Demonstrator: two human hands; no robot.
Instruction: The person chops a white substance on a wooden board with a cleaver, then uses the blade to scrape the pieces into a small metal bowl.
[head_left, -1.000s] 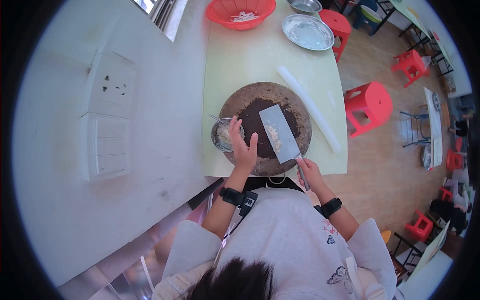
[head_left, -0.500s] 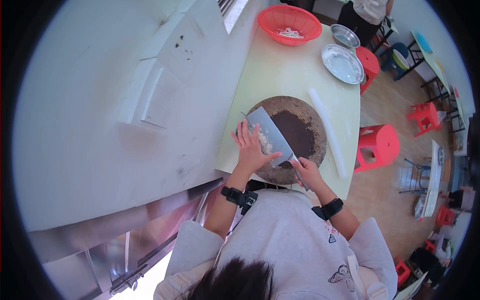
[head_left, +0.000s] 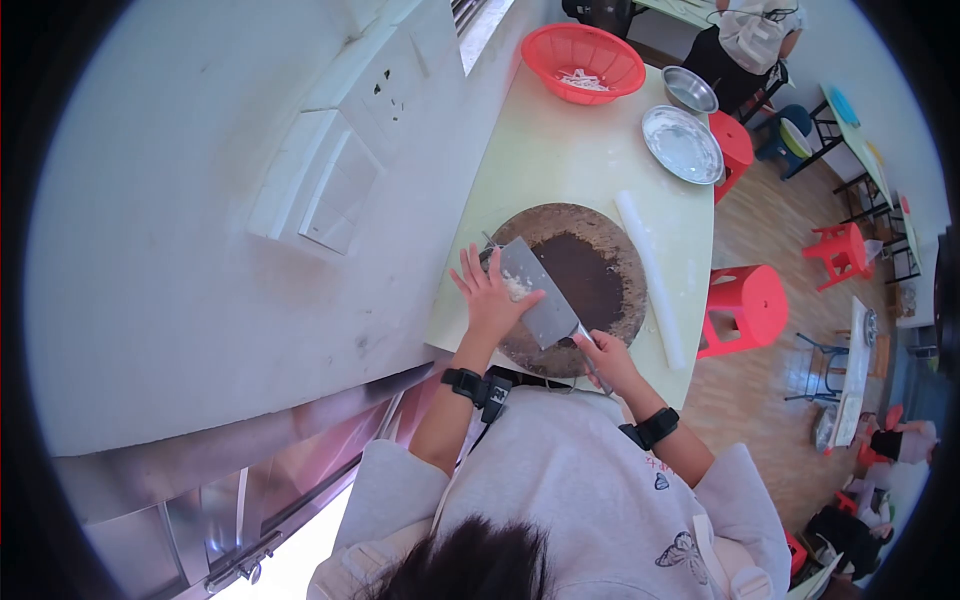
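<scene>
My right hand (head_left: 608, 362) grips the handle of a cleaver (head_left: 548, 310), whose wide blade lies tilted over a round wooden chopping block (head_left: 625, 300). Small pale chopped pieces (head_left: 516, 287) are on the blade's left part. My left hand (head_left: 492, 302) has its fingers spread at the blade's left side, next to the pieces, with the thumb reaching over the blade. Whether the palm touches the pieces cannot be seen. The block's middle is dark and worn, its outer ring lighter.
On the pale table (head_left: 560, 150), a long white rod (head_left: 652, 280) lies right of the block. Further back are a red plastic basket (head_left: 540, 60) with white strips, a metal bowl (head_left: 690, 90) and a floury metal plate (head_left: 682, 145). Red stools (head_left: 765, 305) stand at right; a wall (head_left: 200, 300) borders the left.
The view has shifted slightly, so the table and block sit a little lower. Both hands and the cleaver keep nearly the same place over the block.
</scene>
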